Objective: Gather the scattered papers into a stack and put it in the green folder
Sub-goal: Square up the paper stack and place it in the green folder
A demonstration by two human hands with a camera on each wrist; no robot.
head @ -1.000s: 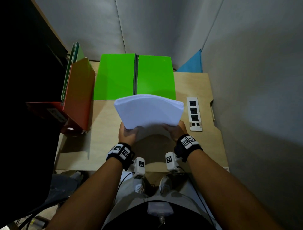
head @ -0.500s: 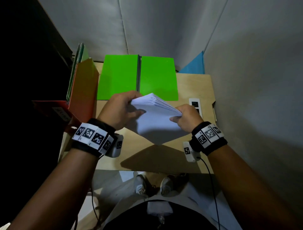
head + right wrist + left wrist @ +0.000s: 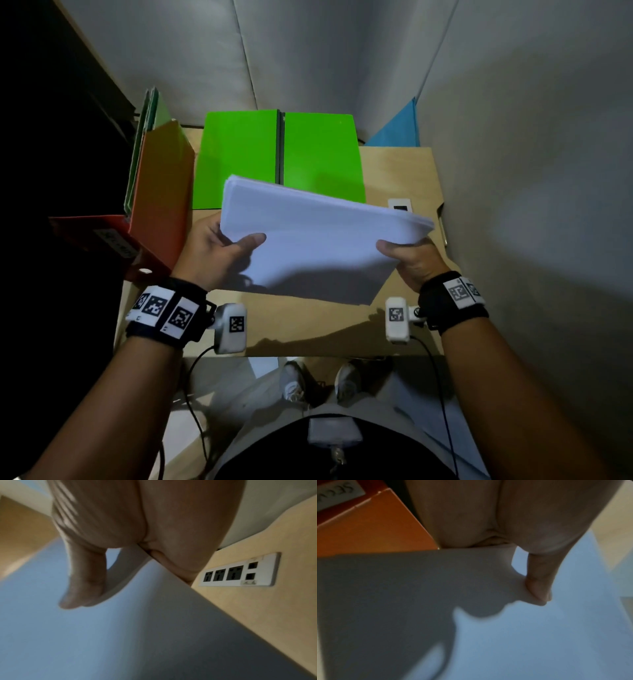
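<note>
A thick stack of white papers [image 3: 315, 236] is held in the air above the wooden desk [image 3: 400, 171], tilted with its far edge over the green folder. My left hand [image 3: 222, 246] grips the stack's left side, thumb on top [image 3: 537, 585]. At the right edge my right hand [image 3: 407, 253] grips the stack, thumb on top [image 3: 82, 582] and fingers hidden beneath. The green folder [image 3: 239, 154] lies open and flat at the back of the desk, both leaves bare. The wrist views show the paper [image 3: 522, 635] [image 3: 85, 635] close up.
An orange and red binder [image 3: 161, 192] with green files stands at the left of the desk. A white socket strip [image 3: 240, 573] is set into the desk at the right, partly hidden by the stack. Grey walls enclose the desk; a blue sheet [image 3: 397, 130] is behind it.
The stack went from bowed and held by its near edge, to upright between both hands, to lying nearly flat, gripped at its left and right sides.
</note>
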